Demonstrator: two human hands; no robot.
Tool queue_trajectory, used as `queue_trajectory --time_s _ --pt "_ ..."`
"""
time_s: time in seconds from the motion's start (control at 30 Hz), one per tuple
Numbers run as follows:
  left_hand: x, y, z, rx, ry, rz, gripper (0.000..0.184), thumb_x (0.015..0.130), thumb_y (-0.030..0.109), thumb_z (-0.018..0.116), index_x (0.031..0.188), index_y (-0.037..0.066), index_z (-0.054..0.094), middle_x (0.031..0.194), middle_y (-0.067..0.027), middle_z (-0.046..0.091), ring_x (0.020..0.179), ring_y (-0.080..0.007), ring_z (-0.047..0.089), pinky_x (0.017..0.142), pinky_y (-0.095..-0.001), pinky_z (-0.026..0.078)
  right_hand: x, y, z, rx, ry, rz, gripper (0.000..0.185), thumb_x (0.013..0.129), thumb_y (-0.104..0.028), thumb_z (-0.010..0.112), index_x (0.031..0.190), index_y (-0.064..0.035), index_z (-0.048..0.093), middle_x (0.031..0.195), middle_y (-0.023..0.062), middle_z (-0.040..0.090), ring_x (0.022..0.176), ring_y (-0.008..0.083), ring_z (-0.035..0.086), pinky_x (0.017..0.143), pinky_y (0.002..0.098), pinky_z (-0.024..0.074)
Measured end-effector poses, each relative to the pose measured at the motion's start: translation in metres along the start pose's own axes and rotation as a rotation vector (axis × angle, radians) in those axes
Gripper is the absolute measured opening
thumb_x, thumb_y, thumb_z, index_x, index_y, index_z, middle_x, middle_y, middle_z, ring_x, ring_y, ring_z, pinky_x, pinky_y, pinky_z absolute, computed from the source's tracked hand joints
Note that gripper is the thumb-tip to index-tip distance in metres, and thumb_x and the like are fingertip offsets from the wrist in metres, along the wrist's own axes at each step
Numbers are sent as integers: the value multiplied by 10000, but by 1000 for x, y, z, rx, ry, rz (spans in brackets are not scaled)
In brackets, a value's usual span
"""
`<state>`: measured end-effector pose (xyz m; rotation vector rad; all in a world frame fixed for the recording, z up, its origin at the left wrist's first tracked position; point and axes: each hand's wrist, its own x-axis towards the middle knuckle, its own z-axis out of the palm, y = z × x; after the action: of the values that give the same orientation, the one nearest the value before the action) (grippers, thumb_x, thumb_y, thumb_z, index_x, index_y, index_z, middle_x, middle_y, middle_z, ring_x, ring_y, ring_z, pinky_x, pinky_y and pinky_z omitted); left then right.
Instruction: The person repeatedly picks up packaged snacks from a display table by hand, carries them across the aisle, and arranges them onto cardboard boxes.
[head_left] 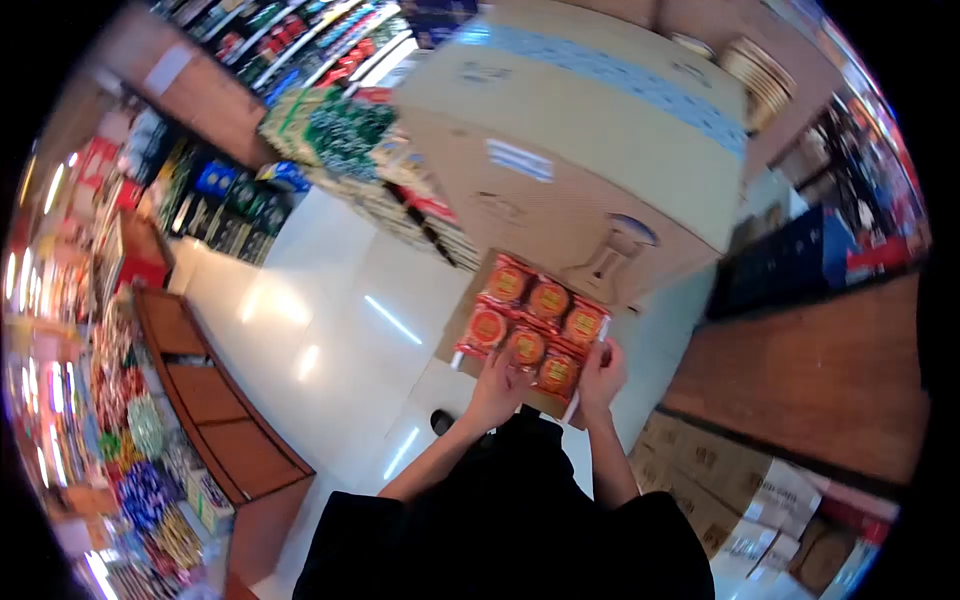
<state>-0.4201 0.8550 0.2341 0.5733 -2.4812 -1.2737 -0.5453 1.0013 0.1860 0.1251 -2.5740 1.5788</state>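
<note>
Several red packets (527, 345), each with a round orange-and-gold design, lie in two rows on a flat piece of brown cardboard (457, 328) in front of my body. My left hand (497, 392) rests at the lower edge of the packets, its fingers reaching over them. At the right edge, my right hand (602, 376) has its fingers curled against the packets' side. Some of its fingertips are hidden. Just beyond the packets stands a large cardboard box (570, 190), sealed with blue-and-white tape (620, 75).
A curved wooden counter (222, 400) stands left, by shelves of goods. Stacked packaged goods (350, 135) adjoin the large box. On the right are a wooden surface (800, 375) and cartons (705, 465) below it. Pale glossy floor (350, 310) shows between.
</note>
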Motion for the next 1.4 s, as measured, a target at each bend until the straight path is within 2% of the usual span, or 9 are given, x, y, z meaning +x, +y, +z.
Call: queue_trajectory --time_s 0.1,0.13,0.27,0.47,0.8,1.03,1.07,1.2,1.4 --pt "-29 -3 -40 -163 -58 -351 486 866 173 661 1292 13 490 1078 -152 548 764 -259 605 722 -364 508 -16 -18 12 71 -62 -214 129 903 -115 648 993 -24 633 812 107 601 694 231 572 612 349 472" --pt "-40 -8 -51 -159 -7 -340 483 878 177 657 1306 30 488 1097 -148 546 699 -242 601 702 -362 510 -22 -42 17 131 -76 -361 100 890 -83 658 968 -27 631 797 94 583 662 213 548 582 327 449" --pt "-96 -36 -102 -191 169 -422 454 908 200 648 1299 29 492 1105 -143 541 702 -199 590 701 -342 509 -76 -99 63 228 -277 -521 83 879 -48 654 953 -24 627 783 79 558 645 186 524 553 313 419" --pt "-220 -96 -186 -233 413 -485 459 904 206 654 1295 24 496 1111 -139 553 695 -194 581 702 -327 504 -213 -175 133 332 -570 -612 38 870 -32 639 903 -16 632 727 64 546 613 166 508 557 308 422" --pt "-460 -178 -272 -179 914 -857 487 875 230 687 1282 14 529 1057 -124 595 694 -196 573 708 -346 501 -470 -253 202 549 -1184 -749 36 851 -10 648 881 -10 629 718 34 524 578 96 456 515 255 375" --pt "-535 -169 -315 -271 1290 -923 471 881 212 682 1270 -5 530 1053 -114 593 728 -177 568 704 -326 494 -609 -278 244 622 -1606 -885 42 853 -3 648 891 -2 631 731 40 533 579 88 468 517 243 394" --pt "-547 -183 -316 -266 1318 -922 468 881 195 676 1281 2 529 1030 -91 593 666 -137 560 661 -300 492 -629 -285 249 625 -1646 -905 45 853 -3 649 894 -1 631 731 39 533 581 87 472 518 243 398" --pt "-592 -204 -356 -269 1425 -932 474 880 211 682 1273 -6 530 1043 -115 602 814 -193 599 772 -326 504 -714 -310 269 606 -1747 -927 66 838 -9 658 897 -25 633 722 64 536 567 131 496 512 278 411" --pt "-659 -231 -442 -340 1470 -1070 439 885 219 674 1252 8 556 1075 -120 603 707 -175 591 709 -319 507 -836 -343 310 598 -1891 -865 98 841 -27 663 937 -28 646 740 56 551 571 118 495 515 265 413"
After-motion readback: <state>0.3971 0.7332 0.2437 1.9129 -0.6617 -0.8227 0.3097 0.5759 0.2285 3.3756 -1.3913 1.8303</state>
